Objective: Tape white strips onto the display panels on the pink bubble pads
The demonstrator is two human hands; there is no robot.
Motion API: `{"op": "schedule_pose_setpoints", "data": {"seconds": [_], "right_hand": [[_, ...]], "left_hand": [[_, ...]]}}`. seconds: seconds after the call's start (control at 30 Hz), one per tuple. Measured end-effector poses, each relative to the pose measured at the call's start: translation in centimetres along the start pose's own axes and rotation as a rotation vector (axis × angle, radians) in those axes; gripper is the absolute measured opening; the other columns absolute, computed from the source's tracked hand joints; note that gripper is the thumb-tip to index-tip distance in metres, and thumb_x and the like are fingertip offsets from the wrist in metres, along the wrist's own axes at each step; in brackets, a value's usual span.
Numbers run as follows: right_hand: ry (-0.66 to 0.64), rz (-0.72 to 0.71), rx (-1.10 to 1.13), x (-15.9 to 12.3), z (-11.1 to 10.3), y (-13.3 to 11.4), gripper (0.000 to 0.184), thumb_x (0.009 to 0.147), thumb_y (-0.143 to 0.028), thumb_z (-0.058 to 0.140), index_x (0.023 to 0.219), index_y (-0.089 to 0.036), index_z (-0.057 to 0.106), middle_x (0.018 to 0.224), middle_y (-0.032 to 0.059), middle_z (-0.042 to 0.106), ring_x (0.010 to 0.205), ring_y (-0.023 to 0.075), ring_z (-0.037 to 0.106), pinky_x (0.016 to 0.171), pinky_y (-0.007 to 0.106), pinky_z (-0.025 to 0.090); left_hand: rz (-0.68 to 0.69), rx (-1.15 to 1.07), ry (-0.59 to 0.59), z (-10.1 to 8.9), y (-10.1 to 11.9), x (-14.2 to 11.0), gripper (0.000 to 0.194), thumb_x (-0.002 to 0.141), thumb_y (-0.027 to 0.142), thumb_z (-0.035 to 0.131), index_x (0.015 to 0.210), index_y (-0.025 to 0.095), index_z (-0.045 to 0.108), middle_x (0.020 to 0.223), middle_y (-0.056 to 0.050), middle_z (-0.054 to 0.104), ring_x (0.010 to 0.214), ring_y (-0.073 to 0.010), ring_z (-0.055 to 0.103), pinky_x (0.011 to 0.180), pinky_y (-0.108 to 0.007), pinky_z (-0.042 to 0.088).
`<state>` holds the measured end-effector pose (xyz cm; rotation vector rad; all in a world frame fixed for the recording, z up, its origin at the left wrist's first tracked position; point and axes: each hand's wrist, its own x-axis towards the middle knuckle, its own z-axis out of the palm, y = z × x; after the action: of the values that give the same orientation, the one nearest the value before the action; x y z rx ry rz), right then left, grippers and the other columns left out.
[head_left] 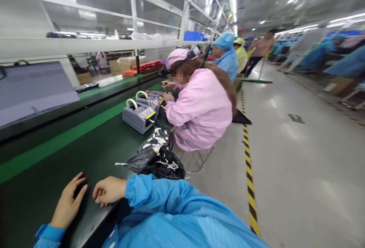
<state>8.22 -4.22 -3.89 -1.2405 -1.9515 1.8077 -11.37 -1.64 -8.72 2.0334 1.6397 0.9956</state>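
My left hand (pixel 68 203) is over the dark green bench top (pixel 42 187), empty, its fingers stretched forward and the thumb held apart. Close to its right, my right hand (pixel 110 191) is near the bench's edge with its fingers curled in; no object shows in it. Blue sleeves reach both wrists. Ahead of my right hand lies a black plastic bag (pixel 142 160) with white scraps of tape on it. Beyond the bag stand two grey tape dispensers (pixel 139 117), each with a pale tape roll on top.
A co-worker in pink (pixel 202 107) sits bent over the bench ahead, hands near the farther dispenser. More people sit beyond, and one stands with a green broom (pixel 256 81). A grey sheet (pixel 37 92) leans at left. Red items (pixel 145 67) lie behind the bench.
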Motion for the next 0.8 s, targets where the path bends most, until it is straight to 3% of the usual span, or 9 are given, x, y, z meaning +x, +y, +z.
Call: {"op": "schedule_pose_setpoints", "data": {"seconds": [0.13, 0.37, 0.6, 0.8], "right_hand": [[-0.03, -0.028, -0.146, 1.9, -0.5, -1.5, 0.016, 0.08, -0.013, 0.062, 0.081, -0.018, 0.047, 0.048, -0.013, 0.047, 0.036, 0.0043, 0.048, 0.045, 0.015, 0.042], [0.14, -0.09, 0.27, 4.8, -1.1, 0.3, 0.015, 0.083, -0.002, 0.052, 0.08, -0.016, 0.045, 0.049, -0.0119, 0.05, 0.035, 0.0045, 0.05, 0.042, 0.016, 0.043], [0.124, -0.19, 0.33, 5.1, -1.1, 1.2, 0.015, 0.081, -0.001, 0.054, 0.079, -0.015, 0.048, 0.05, -0.0105, 0.052, 0.036, 0.0042, 0.051, 0.042, 0.015, 0.042], [0.074, -0.183, 0.339, 5.5, -1.3, 2.0, 0.012, 0.08, -0.006, 0.058, 0.082, -0.015, 0.049, 0.05, -0.011, 0.052, 0.037, 0.0036, 0.051, 0.044, 0.015, 0.043]], "left_hand": [[-0.065, -0.083, 0.06, -0.1, 0.0, -0.5, 0.053, 0.065, 0.068, 0.046, 0.081, 0.023, 0.067, 0.114, -0.01, 0.068, 0.107, -0.0284, 0.062, 0.095, -0.043, 0.049], [-0.164, -0.252, 0.066, 0.4, 0.7, -0.4, 0.06, 0.067, 0.072, 0.044, 0.086, 0.02, 0.066, 0.117, -0.013, 0.065, 0.111, -0.0294, 0.06, 0.101, -0.047, 0.043], [-0.155, -0.288, 0.058, 0.5, 0.5, -0.5, 0.06, 0.069, 0.073, 0.045, 0.09, 0.02, 0.064, 0.121, -0.014, 0.063, 0.113, -0.0284, 0.058, 0.102, -0.046, 0.041], [-0.168, -0.238, 0.074, 0.4, 0.9, -0.8, 0.054, 0.076, 0.068, 0.042, 0.092, 0.021, 0.064, 0.119, -0.012, 0.064, 0.11, -0.0261, 0.06, 0.099, -0.043, 0.045]]}}
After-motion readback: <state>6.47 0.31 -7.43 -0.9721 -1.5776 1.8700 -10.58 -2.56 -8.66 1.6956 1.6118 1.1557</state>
